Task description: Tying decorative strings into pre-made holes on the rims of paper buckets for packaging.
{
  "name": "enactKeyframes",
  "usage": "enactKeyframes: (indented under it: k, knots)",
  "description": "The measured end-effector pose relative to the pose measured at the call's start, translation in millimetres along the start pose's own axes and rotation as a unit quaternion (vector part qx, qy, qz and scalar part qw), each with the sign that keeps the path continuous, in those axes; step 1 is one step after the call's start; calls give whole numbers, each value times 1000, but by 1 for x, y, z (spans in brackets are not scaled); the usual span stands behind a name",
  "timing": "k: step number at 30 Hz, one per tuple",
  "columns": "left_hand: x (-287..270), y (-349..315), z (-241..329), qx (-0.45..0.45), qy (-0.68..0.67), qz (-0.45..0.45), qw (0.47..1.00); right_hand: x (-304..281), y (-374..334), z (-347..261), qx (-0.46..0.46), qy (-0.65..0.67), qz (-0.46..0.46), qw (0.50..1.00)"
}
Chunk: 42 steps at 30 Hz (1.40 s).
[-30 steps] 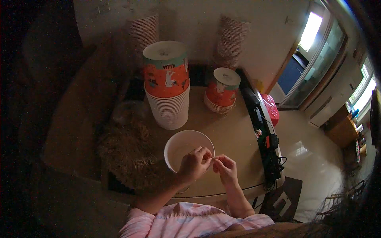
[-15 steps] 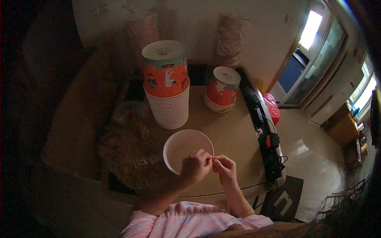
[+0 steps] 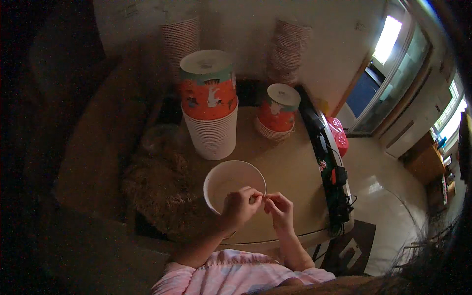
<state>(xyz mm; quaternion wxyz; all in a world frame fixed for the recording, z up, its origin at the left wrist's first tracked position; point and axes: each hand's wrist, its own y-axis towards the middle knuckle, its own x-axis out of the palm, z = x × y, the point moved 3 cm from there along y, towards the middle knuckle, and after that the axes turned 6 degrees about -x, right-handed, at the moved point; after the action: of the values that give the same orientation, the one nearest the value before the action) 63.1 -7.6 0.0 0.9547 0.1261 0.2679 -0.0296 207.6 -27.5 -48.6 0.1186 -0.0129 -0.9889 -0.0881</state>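
bucket [image 3: 215, 183]: where is that one?

at the middle of the frame, a little below centre, on the table [image 3: 300, 169], with its round mouth facing up toward the camera.

and the hands?

the left hand [image 3: 241, 205] is over the lower right of the mouth, hiding part of the rim. the right hand [image 3: 279, 209] is just beside the bucket, on its right.

are they gripping anything?

the fingertips of each are drawn together in a pinch, and the two pinches nearly meet by the rim. whatever is between them is too small to make out, so i can't tell what they grip.

what stands around the bucket?

above it in the frame, slightly left, a tall stack [image 3: 209, 98] of upturned buckets, orange and green on top with white rims below. to the upper right of the bucket, a short stack [image 3: 278, 114] with the same colours.

and at the left?

a shaggy brown bundle [image 3: 164, 191] on the table, too dark to name.

farther out?

two ribbed stacks at the top of the frame, a left one [image 3: 181, 42] and a right one [image 3: 291, 49]. black cables [image 3: 339, 196] lie along the table's right edge, and a red box [image 3: 337, 135] is just past it. a pink top [image 3: 241, 268] shows at the bottom.
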Motion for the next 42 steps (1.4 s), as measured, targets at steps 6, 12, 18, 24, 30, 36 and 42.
enactKeyframes:
  k: [6,12,18,24,30,36,42]
  knots:
    - [-7,0,-1,-91,-70,-39,993,7,4,2,92,175,67,978]
    - [-15,-1,-7,-62,-50,-3,997,16,14,-35,-137,-397,-81,904]
    - [-8,1,-17,-10,-82,6,997,13,15,-32,-126,-387,-88,909]
    - [-8,0,-15,-29,-69,10,997,16,15,-34,-140,-372,-96,912]
    - [-7,0,-17,-35,-88,1,995,16,17,-33,-124,-391,-88,908]
    - [-4,0,-22,-30,-112,31,993,22,17,-35,-173,-354,-40,918]
    - [-10,1,-11,-61,-86,-42,994,20,18,-33,-168,-328,-36,929]
